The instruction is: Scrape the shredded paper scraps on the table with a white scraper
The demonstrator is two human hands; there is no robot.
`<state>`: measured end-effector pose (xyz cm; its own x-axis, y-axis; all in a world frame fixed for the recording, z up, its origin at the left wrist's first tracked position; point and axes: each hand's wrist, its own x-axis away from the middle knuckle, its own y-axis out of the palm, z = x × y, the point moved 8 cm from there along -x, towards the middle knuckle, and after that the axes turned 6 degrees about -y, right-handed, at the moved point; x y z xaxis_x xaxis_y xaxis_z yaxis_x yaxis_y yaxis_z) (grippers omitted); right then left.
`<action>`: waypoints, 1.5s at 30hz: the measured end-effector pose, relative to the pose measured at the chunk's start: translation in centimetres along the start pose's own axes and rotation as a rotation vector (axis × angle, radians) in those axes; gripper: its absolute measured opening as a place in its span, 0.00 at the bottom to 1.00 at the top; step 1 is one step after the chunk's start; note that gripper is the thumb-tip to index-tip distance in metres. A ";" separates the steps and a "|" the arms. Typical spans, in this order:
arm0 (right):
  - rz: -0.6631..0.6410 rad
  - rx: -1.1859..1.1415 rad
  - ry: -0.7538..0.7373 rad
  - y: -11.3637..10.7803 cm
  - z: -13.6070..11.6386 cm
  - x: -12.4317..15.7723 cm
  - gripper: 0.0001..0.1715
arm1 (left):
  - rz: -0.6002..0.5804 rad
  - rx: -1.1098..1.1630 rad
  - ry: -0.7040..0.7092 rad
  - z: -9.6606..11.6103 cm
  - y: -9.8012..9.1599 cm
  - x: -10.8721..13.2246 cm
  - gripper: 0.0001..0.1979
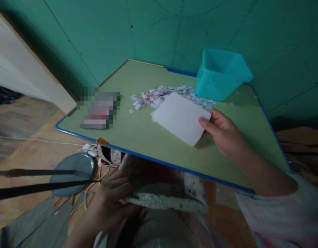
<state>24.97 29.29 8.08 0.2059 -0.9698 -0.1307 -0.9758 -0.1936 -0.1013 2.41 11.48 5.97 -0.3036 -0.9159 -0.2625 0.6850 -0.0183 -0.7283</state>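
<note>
So the right hand [225,134] has its fingers pinched closed on the right end of a white card [181,119], thumb on top, the rest tucked under. The card's far left end overlaps a heap of little paper bits [148,98]; can't tell if it's touching them. Progress-wise I'd say early: the bits lie loose on the worktop [148,134], outside the teal bin [213,84] at the heap's right end, so pretty much the whole pile is left. Right forearm slants in from the lower right over the worktop edge, wrist fairly straight. Left hand [112,193] sits low below the worktop, fingers bent at the edge of some pale speckled cloth [169,203], can't tell if gripping.
</note>
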 end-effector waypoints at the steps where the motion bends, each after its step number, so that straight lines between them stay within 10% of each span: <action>1: 0.053 -0.013 -0.014 -0.6 -0.1 -0.3 0.14 | 0.001 -0.001 0.006 0.1 0.0 -0.1 0.13; 8: 0.302 -0.081 -0.127 -4.1 -0.8 -1.1 0.11 | -0.013 0.004 0.047 0.5 0.5 -0.1 0.13; 20: 0.315 0.281 -0.132 -5.6 -1.0 -1.6 0.09 | -0.004 -0.011 0.016 0.4 0.6 0.1 0.11; 26: 0.186 0.144 0.028 -4.4 -0.1 -1.7 0.10 | -0.023 -0.009 0.023 -0.1 1.0 0.4 0.11; 45: 0.336 0.148 -0.025 -5.9 -0.8 -1.5 0.13 | -0.018 0.014 0.016 0.1 0.9 0.4 0.11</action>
<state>30.37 31.73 9.67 -0.1211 -0.9714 -0.2043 -0.9686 0.1607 -0.1897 2.93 11.07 5.25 -0.3261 -0.9090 -0.2596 0.6886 -0.0402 -0.7240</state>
